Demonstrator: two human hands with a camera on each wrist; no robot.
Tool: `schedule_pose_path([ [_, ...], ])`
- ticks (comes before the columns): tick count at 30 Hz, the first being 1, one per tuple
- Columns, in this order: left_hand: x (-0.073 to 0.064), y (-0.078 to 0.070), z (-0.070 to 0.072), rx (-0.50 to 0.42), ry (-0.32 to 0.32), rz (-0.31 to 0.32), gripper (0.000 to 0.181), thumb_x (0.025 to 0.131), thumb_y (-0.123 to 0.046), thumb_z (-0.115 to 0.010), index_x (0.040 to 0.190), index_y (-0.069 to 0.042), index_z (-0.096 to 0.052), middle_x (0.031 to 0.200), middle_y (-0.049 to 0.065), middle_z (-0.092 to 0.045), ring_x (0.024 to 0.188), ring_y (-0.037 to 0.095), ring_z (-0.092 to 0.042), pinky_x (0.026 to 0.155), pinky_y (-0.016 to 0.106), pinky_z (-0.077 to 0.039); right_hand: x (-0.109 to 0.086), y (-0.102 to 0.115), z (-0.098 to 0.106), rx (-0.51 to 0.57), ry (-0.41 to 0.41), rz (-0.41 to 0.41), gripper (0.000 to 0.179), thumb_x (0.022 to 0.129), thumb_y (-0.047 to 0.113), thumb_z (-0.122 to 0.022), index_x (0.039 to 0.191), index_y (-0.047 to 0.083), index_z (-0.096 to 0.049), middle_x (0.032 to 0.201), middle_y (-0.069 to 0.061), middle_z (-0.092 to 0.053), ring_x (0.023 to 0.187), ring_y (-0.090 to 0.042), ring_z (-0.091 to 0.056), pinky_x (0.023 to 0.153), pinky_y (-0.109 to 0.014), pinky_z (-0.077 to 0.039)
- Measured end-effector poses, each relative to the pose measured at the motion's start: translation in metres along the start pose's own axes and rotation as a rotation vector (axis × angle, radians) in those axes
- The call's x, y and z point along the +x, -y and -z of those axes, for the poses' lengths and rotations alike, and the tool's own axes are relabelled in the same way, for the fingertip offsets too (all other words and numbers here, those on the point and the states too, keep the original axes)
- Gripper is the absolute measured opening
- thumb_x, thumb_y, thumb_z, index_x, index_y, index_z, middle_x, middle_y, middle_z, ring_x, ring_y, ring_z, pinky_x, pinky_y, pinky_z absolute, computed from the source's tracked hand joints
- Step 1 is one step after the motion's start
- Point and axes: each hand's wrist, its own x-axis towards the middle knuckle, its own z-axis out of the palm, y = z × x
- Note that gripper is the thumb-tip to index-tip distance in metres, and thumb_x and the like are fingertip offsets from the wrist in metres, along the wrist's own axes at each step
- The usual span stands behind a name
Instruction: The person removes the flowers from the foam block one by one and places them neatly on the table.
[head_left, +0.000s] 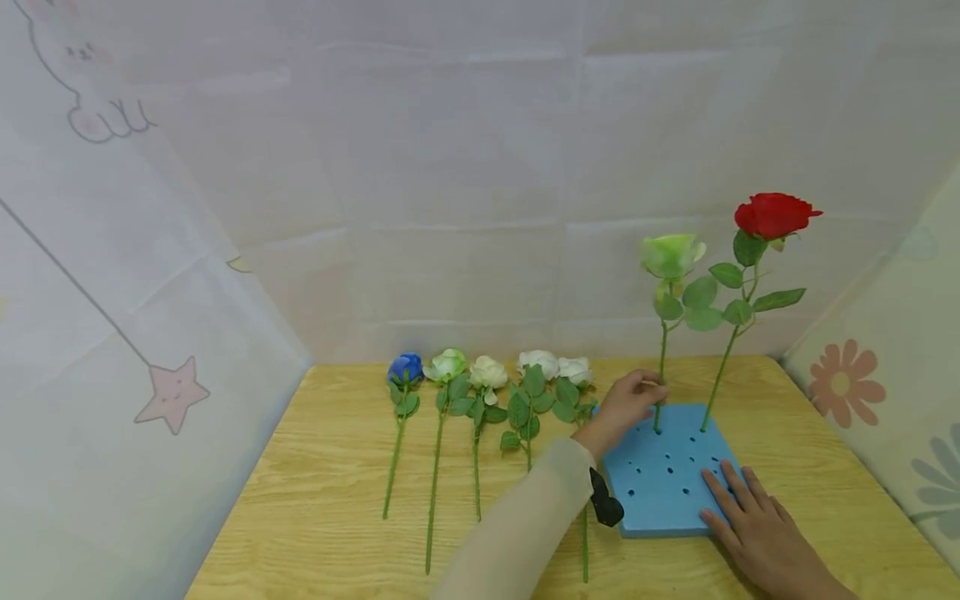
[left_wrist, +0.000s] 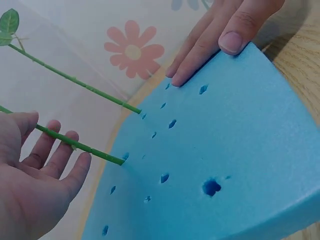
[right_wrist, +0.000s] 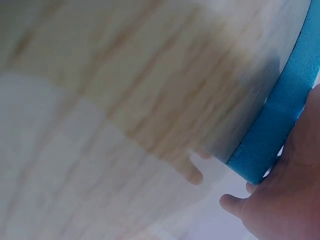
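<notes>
A pale green rose [head_left: 670,256] stands upright, its stem in a hole of the blue foam block [head_left: 652,517]. My left hand [head_left: 628,402] holds that stem low down, just above the block; in the left wrist view its fingers [left_wrist: 62,165] lie around the green stem [left_wrist: 102,154]. To the right, a red rose [head_left: 776,216] stands in another hole, leaning slightly right. My right hand [head_left: 761,525] rests with outstretched fingers on the block's right edge. In the right wrist view, the right hand [right_wrist: 285,200] is at the block's blue side [right_wrist: 272,125].
Left of the block, several roses lie in a row on the wooden table [head_left: 322,500]: a blue rose [head_left: 406,369], a green-white rose [head_left: 447,365], a cream rose [head_left: 487,372] and white roses [head_left: 538,362]. The left forearm crosses over some stems. Several holes dot the block's top.
</notes>
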Motion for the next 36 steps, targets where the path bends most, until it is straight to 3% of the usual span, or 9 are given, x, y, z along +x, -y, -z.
schedule_pose_path([
  [6, 0.000, 0.000, -0.005, -0.015, -0.032, -0.057, 0.014, 0.102, -0.025, -0.064, 0.111, -0.017, -0.071, 0.103, 0.008, -0.073, 0.092, 0.011, -0.068, 0.093, 0.048, -0.056, -0.002, 0.000, -0.002, -0.019, -0.014, 0.006, 0.068, 0.106, 0.053, -0.044, 0.160, 0.013, -0.034, 0.165, -0.022, -0.023, 0.152, -0.048, -0.010, 0.102, -0.076, -0.028],
  [15, -0.007, -0.016, 0.002, -0.067, -0.028, -0.148, 0.018, 0.101, -0.030, -0.063, 0.115, -0.024, -0.073, 0.103, 0.002, -0.074, 0.093, 0.015, -0.072, 0.080, 0.031, -0.059, 0.000, 0.002, 0.000, -0.015, -0.007, 0.017, 0.068, 0.106, 0.053, -0.045, 0.160, 0.013, -0.033, 0.165, -0.022, -0.022, 0.151, -0.050, -0.011, 0.102, -0.077, -0.028],
  [20, -0.015, -0.020, 0.009, -0.058, -0.010, -0.146, 0.018, 0.101, -0.028, -0.064, 0.116, -0.026, -0.073, 0.098, 0.001, -0.074, 0.088, 0.019, -0.073, 0.073, 0.029, -0.059, -0.001, 0.002, 0.001, -0.028, 0.002, 0.012, 0.069, 0.106, 0.053, -0.044, 0.159, 0.011, -0.033, 0.164, -0.024, -0.023, 0.150, -0.051, -0.013, 0.102, -0.078, -0.027],
  [24, -0.021, -0.025, 0.017, -0.056, 0.030, -0.139, 0.024, 0.102, -0.024, -0.063, 0.124, -0.027, -0.069, 0.104, 0.009, -0.074, 0.089, 0.022, -0.073, 0.075, 0.030, -0.060, -0.001, -0.001, 0.003, -0.030, 0.002, 0.017, 0.068, 0.106, 0.053, -0.043, 0.160, 0.011, -0.033, 0.164, -0.024, -0.023, 0.150, -0.051, -0.013, 0.102, -0.078, -0.027],
  [29, -0.034, -0.033, 0.031, -0.045, 0.126, -0.151, 0.033, 0.102, -0.020, -0.063, 0.133, -0.030, -0.061, 0.109, 0.016, -0.073, 0.086, 0.017, -0.073, 0.077, 0.031, -0.060, -0.001, -0.002, 0.004, -0.021, 0.012, 0.019, 0.069, 0.107, 0.053, -0.042, 0.160, 0.011, -0.032, 0.165, -0.024, -0.021, 0.151, -0.051, -0.009, 0.101, -0.078, -0.028],
  [36, -0.058, -0.046, 0.052, -0.038, 0.218, -0.153, 0.035, 0.102, -0.018, -0.062, 0.134, -0.033, -0.060, 0.113, 0.021, -0.072, 0.086, 0.018, -0.073, 0.075, 0.039, -0.062, -0.002, -0.003, 0.001, -0.009, 0.019, 0.015, 0.069, 0.107, 0.054, -0.042, 0.160, 0.010, -0.032, 0.164, -0.026, -0.022, 0.150, -0.052, -0.012, 0.100, -0.078, -0.031],
])
